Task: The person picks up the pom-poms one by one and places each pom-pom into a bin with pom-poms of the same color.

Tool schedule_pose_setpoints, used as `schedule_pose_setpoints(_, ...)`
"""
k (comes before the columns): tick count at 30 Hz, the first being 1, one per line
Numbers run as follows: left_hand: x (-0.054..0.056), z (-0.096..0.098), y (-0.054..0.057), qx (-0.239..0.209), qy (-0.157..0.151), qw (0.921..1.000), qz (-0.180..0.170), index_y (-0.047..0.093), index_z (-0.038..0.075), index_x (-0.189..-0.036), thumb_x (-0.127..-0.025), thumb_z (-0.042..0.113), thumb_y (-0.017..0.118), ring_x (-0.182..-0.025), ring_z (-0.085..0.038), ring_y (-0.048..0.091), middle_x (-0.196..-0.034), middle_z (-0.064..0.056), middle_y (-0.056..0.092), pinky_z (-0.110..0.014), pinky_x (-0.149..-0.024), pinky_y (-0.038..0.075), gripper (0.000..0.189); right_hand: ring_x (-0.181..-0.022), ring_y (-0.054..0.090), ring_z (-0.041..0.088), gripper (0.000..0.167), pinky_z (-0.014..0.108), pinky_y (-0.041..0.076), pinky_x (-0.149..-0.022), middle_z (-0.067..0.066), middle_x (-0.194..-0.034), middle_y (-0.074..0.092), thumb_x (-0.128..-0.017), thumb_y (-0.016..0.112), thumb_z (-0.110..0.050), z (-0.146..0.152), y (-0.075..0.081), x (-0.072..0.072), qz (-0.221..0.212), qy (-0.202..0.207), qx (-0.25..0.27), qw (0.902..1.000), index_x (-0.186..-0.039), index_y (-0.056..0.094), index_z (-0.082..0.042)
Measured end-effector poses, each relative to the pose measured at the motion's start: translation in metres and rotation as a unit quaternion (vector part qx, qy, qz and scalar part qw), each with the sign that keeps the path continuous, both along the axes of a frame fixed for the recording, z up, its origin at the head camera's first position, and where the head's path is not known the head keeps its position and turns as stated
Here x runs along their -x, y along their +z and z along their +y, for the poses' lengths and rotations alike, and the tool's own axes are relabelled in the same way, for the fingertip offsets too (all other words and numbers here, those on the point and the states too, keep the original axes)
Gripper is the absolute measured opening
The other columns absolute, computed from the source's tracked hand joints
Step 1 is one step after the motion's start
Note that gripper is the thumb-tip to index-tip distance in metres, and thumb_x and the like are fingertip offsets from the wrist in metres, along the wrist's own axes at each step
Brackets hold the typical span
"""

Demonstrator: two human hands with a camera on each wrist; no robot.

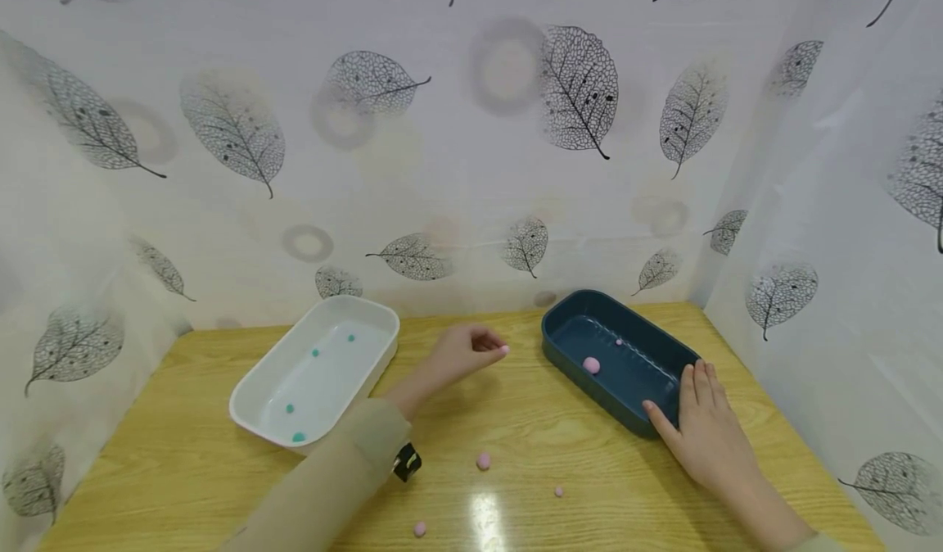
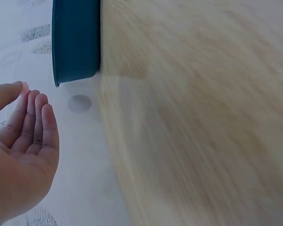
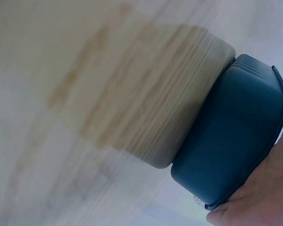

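My left hand [image 1: 460, 354] hovers over the middle of the table, between the two trays. Between its thumb and fingertips it pinches a small pink ball [image 1: 505, 349], partly hidden by the thumb in the left wrist view. At the right, my right hand [image 1: 709, 437] rests on the near right corner of a dark blue tray [image 1: 622, 409], fingers fairly straight along the rim and thumb on the near edge. Inside that tray lie a larger pink ball [image 1: 592, 365] and a tiny pink ball [image 1: 619, 342].
A white tray [image 1: 243, 396] with several small teal balls [image 1: 298, 437] stands at the left. Loose pink balls [image 1: 483, 461] lie on the wooden table [image 1: 604, 503] near its front. A leaf-patterned curtain [image 1: 471, 167] hangs behind and beside the table.
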State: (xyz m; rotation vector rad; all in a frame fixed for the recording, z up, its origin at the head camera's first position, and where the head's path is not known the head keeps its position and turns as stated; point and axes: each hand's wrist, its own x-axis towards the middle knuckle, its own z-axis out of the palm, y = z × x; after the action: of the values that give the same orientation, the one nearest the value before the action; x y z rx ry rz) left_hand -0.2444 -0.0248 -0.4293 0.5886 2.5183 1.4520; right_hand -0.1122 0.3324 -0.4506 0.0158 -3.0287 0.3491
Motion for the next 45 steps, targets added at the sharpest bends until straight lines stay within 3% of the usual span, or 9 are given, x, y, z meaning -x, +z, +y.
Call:
schedule_pose_setpoints(6,0.016,0.029,0.004,-0.012,-0.014,0.9998,0.006,0.079,0.006,-0.109,-0.1,0.022,0.076,-0.086,-0.011,0.067,-0.102,-0.01,0.079,-0.02,-0.074,0.056,0.019,-0.158,0.006,0.061,0.099,0.072,0.016,-0.129,0.05,-0.164,0.009,-0.11,0.048,-0.054,-0.001,0.0,0.0,-0.002,0.0,0.001,1.0,-0.154,0.018,0.029)
schedule_pose_setpoints(12,0.027,0.054,0.005,-0.023,-0.007,0.9997,0.002,0.079,0.006,-0.108,-0.1,0.023,0.076,-0.085,-0.012,0.068,-0.102,-0.011,0.079,-0.02,-0.072,0.056,0.019,-0.159,0.005,0.06,0.098,0.071,0.013,-0.13,0.05,-0.165,0.009,-0.11,0.048,-0.053,-0.001,-0.001,-0.001,0.009,0.004,0.007,0.9999,-0.154,0.017,0.029)
schedule_pose_setpoints(19,0.035,0.082,0.009,-0.024,0.01,0.9996,0.011,0.081,0.006,-0.104,-0.098,0.018,0.078,-0.084,-0.015,0.071,-0.102,-0.012,0.081,-0.015,-0.065,0.05,0.013,-0.159,0.004,0.06,0.098,0.069,0.008,-0.131,0.05,-0.164,0.009,-0.11,0.047,-0.054,0.0,-0.002,-0.001,0.015,0.003,0.009,0.9998,-0.154,0.017,0.029)
schedule_pose_setpoints(25,0.037,0.102,0.009,-0.021,0.019,0.9995,0.013,0.081,0.006,-0.104,-0.098,0.016,0.079,-0.086,-0.015,0.072,-0.101,-0.01,0.081,-0.016,-0.07,0.055,0.012,-0.159,0.003,0.06,0.098,0.07,0.008,-0.131,0.05,-0.165,0.007,-0.11,0.047,-0.054,0.001,-0.003,-0.001,0.005,0.002,0.009,0.9999,-0.154,0.016,0.029)
schedule_pose_setpoints(45,0.04,0.116,0.004,-0.036,0.052,0.998,0.007,0.08,0.006,-0.108,-0.1,0.018,0.077,-0.088,-0.016,0.072,-0.103,-0.009,0.08,-0.018,-0.072,0.058,0.015,-0.159,0.004,0.06,0.098,0.072,0.014,-0.129,0.05,-0.165,0.008,-0.11,0.048,-0.054,0.001,-0.003,0.0,0.015,0.004,0.01,0.9998,-0.154,0.017,0.029)
